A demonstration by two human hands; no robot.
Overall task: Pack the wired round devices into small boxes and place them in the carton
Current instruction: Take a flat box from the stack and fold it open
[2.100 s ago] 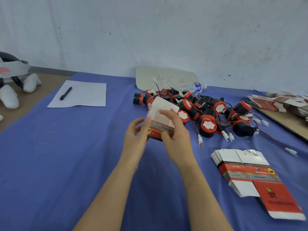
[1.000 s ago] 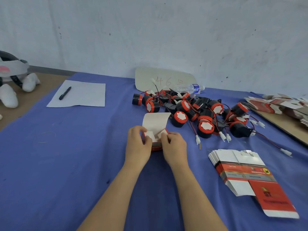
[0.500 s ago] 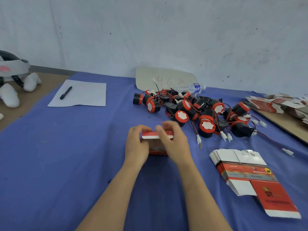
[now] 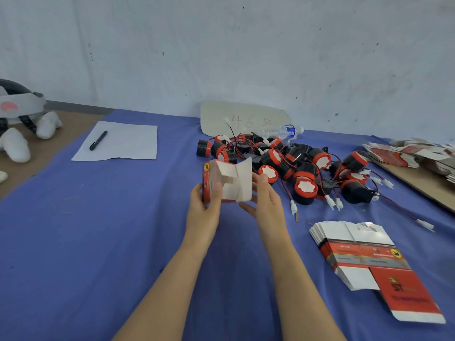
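My left hand (image 4: 205, 207) grips a small red and white box (image 4: 226, 182) by its left side and holds it up above the blue cloth, open end toward me, white flaps spread. My right hand (image 4: 266, 205) sits just right of the box, fingers loosely spread, fingertips close to the right flap. Behind the box lies a pile of black and red round devices (image 4: 293, 166) with red and black wires and white plugs. The carton is not in view.
A stack of flat red and white boxes (image 4: 364, 254) lies at the front right. More flat boxes (image 4: 413, 153) sit on cardboard at the far right. A water bottle (image 4: 280, 131), a numbered card (image 4: 243, 119), paper (image 4: 123, 141) with a pen (image 4: 98, 140) lie behind.
The box was pressed on the cloth with both hands at its top. Now my left hand has lifted and turned it, its flaps stand open, and my right hand has let go.
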